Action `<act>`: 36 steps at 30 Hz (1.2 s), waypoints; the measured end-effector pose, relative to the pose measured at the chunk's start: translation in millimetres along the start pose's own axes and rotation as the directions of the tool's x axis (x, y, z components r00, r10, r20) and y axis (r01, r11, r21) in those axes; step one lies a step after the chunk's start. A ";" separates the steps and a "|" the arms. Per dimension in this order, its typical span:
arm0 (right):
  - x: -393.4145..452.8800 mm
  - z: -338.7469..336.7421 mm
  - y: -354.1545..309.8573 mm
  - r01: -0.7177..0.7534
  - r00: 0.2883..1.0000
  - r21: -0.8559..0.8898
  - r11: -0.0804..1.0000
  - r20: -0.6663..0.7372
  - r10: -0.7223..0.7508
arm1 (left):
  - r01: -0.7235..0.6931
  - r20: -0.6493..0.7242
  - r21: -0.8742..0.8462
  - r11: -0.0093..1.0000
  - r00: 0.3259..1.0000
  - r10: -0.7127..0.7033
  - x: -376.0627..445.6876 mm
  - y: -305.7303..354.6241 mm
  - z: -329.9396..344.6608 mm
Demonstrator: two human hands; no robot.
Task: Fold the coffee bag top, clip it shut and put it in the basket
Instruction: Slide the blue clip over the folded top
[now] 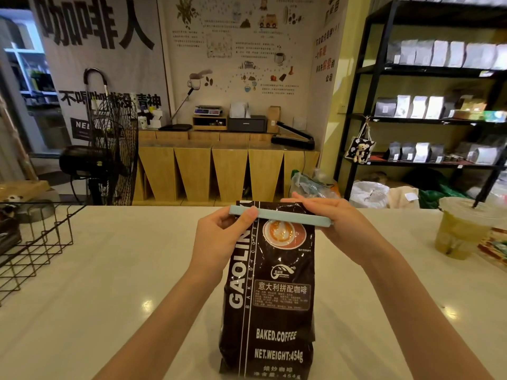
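Two hands, left point(219, 237) and right point(333, 219), grip clip point(282, 216) across coffee bag point(270, 297) top.

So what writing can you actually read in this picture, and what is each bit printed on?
"GAOLIN", cut off by the left hand: coffee bag
"BAKED COFFEE": bag, small vertical line
"意大利拼配咖啡": bag panel
"BAKED.COFFEE": bag
"NET.WEIGHT:454g": bag
"咖啡人": wall banner
"不喝咖啡没精神", partly hidden by the fan: same banner
Too small or blurred: bag's fine print, wall poster text, shelf bag labels.
The clip carries none.
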State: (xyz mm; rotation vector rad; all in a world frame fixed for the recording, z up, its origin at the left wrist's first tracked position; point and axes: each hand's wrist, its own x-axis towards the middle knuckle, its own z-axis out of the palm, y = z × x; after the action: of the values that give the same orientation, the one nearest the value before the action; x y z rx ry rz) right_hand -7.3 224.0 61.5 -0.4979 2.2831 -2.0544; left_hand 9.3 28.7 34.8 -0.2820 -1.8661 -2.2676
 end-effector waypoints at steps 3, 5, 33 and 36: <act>-2.3 -0.1 -1.6 0.065 0.995 -0.259 0.964 -0.053 -0.081 | -0.002 -0.005 -0.014 1.000 1.000 0.002 -0.8 -0.1 0.9; -3.2 -0.3 -2.4 0.102 0.991 -0.329 0.939 -0.051 -0.126 | -0.017 -0.003 -0.015 1.000 1.000 0.017 -1.8 0.5 1.4; -15.7 -10.0 14.8 0.089 0.996 -0.015 0.996 -0.005 -0.089 | -0.068 0.053 0.125 0.990 0.997 0.062 3.0 12.7 -6.0; -17.0 -5.8 13.8 0.107 0.994 -0.023 0.994 -0.004 -0.107 | -0.096 0.089 0.161 0.982 0.993 0.083 2.6 20.1 -5.0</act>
State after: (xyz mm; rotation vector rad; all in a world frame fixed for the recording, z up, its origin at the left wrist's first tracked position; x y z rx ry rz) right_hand 4.5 235.0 45.6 -0.6307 2.3338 -2.0812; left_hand 12.1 20.0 53.6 -0.4298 -2.0236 -2.0579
